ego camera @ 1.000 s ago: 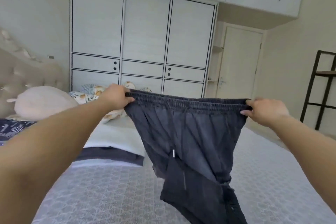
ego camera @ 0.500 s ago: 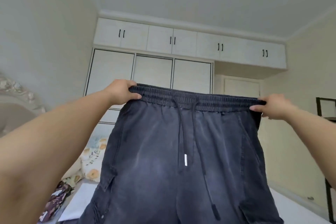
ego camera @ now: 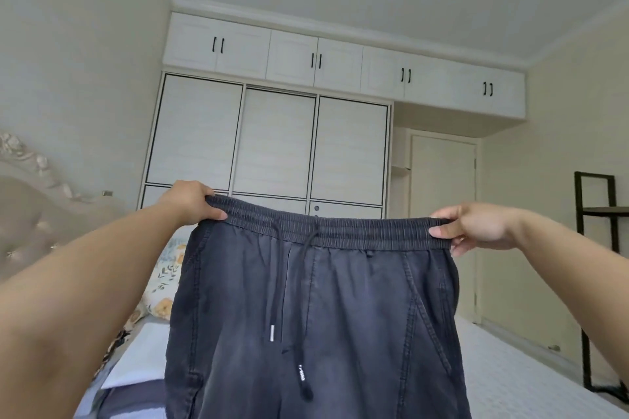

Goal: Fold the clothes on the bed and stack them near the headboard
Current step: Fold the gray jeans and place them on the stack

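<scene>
I hold a pair of dark grey drawstring trousers (ego camera: 316, 316) up in front of me, well above the bed (ego camera: 531, 381). My left hand (ego camera: 190, 202) grips one end of the elastic waistband (ego camera: 340, 230), fingers curled over the top and thumb pressed on the front. My right hand (ego camera: 476, 226) pinches the other end between thumb and fingers. The trouser legs run out of the bottom of the view, so I cannot see how long they are or whether they touch the bed. They hide most of the mattress and part of the folded clothes (ego camera: 136, 381) at lower left. One drawstring (ego camera: 301, 374) end carries tiny white lettering, too small to read. A floral pillow (ego camera: 163, 282) peeks out behind my left forearm, partly covered. The headboard (ego camera: 30, 214) is cut off at the left edge.
</scene>
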